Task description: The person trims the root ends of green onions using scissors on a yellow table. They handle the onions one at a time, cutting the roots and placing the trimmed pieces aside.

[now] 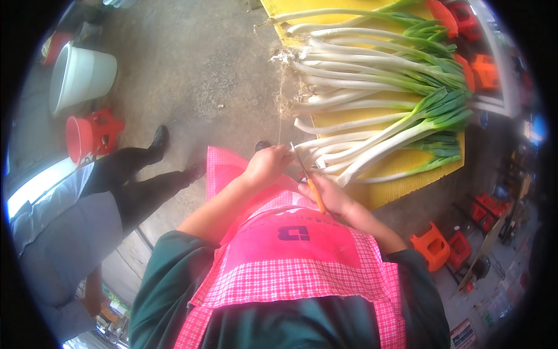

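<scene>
My right hand (330,195) grips a small knife (315,194) with an orange handle and a narrow metal blade pointing away from me. My left hand (269,165) pinches the white root end of a long green onion (314,142), close beside the blade tip. More green onions (375,78) lie in a broad row on a yellow board (388,190). Their white stalks and tangled roots (285,83) face left, and their green leaves point right. One stalk (383,147) lies across others near my right hand.
Another person (74,227) stands close at my left. Beyond are a red basin (79,138), a red stool (107,131) and a large pale bucket (85,74) on the concrete floor (196,78). An orange stool (430,247) stands at the right. A pink apron (314,244) covers my front.
</scene>
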`<state>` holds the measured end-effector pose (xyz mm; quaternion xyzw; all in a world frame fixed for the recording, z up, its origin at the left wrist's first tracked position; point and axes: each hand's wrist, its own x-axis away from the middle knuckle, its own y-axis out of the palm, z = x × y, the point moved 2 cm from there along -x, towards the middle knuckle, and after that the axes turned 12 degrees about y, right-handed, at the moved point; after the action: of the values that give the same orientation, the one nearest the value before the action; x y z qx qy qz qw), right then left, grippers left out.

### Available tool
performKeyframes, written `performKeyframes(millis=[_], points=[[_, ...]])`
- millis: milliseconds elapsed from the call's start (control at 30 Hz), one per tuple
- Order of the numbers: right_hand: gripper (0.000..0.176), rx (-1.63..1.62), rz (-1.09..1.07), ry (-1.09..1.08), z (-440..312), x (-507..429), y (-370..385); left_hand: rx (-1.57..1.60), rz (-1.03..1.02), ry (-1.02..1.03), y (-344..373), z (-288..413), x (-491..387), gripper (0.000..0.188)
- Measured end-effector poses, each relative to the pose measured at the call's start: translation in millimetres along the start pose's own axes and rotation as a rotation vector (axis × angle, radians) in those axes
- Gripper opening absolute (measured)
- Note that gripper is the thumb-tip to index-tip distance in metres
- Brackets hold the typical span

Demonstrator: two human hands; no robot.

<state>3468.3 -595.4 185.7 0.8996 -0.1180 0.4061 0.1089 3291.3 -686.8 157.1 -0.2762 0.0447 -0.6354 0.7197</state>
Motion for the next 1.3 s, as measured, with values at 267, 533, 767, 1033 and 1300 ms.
performKeyframes(millis=[267, 533, 767, 1033, 1300], points=[[0.036, -0.018, 0.01, 0.194, -5, 2, 3, 0.095, -0.032, 0.046, -7, 2, 6, 0.016], [0.022, -0.458, -0.124, 0.204, -2, 19, 7, 0.761, 0.42, -0.163, -60, 17, -8, 0.01], [0.025, -0.501, -0.119, 0.073, -1, 14, 0, -0.574, 0.126, 0.275, -60, 65, -73, 0.014], [0.027, -0.431, -0.074, -0.003, -4, 8, -4, -0.657, -0.052, 0.086, -70, 53, -73, 0.021], [0.029, -0.6, -0.12, 0.198, -25, 0, -10, -0.055, 0.102, 0.107, -74, 44, -60, 0.022]])
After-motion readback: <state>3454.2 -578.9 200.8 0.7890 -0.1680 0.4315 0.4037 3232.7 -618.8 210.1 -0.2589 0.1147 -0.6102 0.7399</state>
